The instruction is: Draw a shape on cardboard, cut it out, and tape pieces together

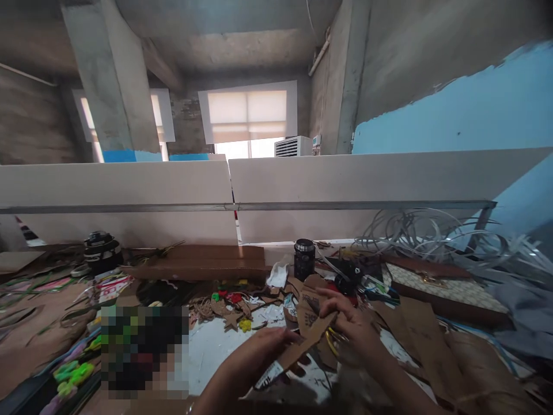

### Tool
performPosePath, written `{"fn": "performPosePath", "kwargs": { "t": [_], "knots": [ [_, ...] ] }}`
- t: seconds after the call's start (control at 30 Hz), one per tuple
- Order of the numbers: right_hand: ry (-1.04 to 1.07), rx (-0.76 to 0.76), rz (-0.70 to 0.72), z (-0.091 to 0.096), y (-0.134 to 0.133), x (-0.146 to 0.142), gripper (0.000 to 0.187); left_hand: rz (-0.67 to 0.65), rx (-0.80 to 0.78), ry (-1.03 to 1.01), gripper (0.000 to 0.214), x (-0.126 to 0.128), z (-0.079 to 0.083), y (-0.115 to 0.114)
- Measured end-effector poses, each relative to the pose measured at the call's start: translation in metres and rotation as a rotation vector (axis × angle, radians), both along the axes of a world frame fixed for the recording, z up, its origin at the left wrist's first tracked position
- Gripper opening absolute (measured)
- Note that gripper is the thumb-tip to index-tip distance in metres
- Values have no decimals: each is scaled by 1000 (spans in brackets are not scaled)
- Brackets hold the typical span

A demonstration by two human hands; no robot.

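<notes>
A strip of brown cardboard [309, 340] is held between my two hands above the cluttered table. My left hand [261, 354] grips its lower left end, with the thumb along the upper edge. At its upper right end, the fingers of my right hand [352, 323] are closed on the cardboard. A curved yellow loop [332, 344] shows just under the right hand; what it belongs to is hidden. Behind the strip stands another printed cardboard piece [307, 314]. A cardboard star [232, 320] and a yellow flower-like piece [245, 325] lie left of the hands.
A black jar [305, 259] stands behind my hands. To the right are a patterned handbag [440, 288], cardboard sheets [425, 340] and tangled clear tubing [415, 227]. A long brown box [207, 262] lies along the back. A white partition [302, 178] closes off the table's far side.
</notes>
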State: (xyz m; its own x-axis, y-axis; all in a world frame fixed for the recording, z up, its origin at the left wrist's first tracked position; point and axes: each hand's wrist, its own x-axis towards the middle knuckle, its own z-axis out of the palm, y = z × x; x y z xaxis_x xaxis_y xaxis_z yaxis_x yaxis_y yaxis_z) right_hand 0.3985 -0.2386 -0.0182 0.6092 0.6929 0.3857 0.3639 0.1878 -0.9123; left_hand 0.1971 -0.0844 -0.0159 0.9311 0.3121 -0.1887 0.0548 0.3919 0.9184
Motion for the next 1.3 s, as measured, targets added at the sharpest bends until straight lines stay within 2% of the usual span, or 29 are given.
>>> {"fn": "performPosePath", "kwargs": {
  "t": [0.1,0.17,0.2,0.3,0.33,0.47,0.63,0.73,0.87,0.93,1.03,1.17,1.2,1.3],
  "knots": [
    [-63,-20,-26,6,-1,-7,9,-217,27,5,41,-2,7,-21],
    [-87,-19,-31,7,-2,-8,9,-278,40,-18,46,-2,11,-27],
    [-88,-8,-29,6,-2,-8,17,-289,46,-38,51,-1,12,-27],
    [33,45,14,2,0,-9,56,-184,33,-122,56,6,9,-26],
    [98,43,39,0,1,-9,61,-135,25,-154,54,8,7,-26],
    [234,-89,166,-3,8,-18,60,-36,9,-241,53,19,-6,-28],
    [217,-127,258,0,12,-34,55,50,90,-170,59,24,-18,-27],
    [189,-165,279,-2,12,-40,59,141,157,-107,62,25,-22,-20],
    [99,-271,309,-9,13,-46,61,162,156,-81,66,27,-25,-11],
    [14,-324,270,-10,13,-43,60,176,143,-82,67,29,-26,-7],
    [-170,-406,102,-5,7,-24,52,232,93,-69,71,31,-28,2],
    [-400,-608,-148,-4,-6,12,14,319,18,-54,69,27,-21,17],
    [-430,-658,-176,-6,-8,17,14,335,6,-55,67,25,-18,19],
    [-477,-749,-170,-16,-9,23,36,370,-18,-54,63,19,-13,21]
  ]
}}
